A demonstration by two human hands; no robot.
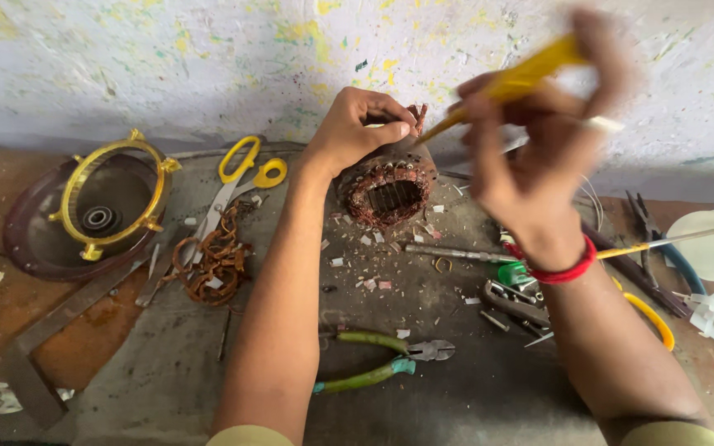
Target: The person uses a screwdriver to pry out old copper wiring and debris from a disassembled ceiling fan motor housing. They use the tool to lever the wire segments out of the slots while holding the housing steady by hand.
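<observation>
- My left hand (355,125) grips the stator (390,192), copper-wound, at the bench's back edge.
- My right hand (539,140) pinches a yellow tool (510,83).
- Pliers (378,362) lie nearer me; scissors (237,177) left.

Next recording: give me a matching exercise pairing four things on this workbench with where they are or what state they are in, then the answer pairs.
Things:
1. scissors
2. pliers
3. motor winding
4. yellow tool

Places or states:
A. held up in the right hand
B. lying between the two forearms, green handles
C. steadied from above by the left hand
D. lying left of the left arm, yellow handles

Pairs: 1-D, 2-B, 3-C, 4-A
</observation>
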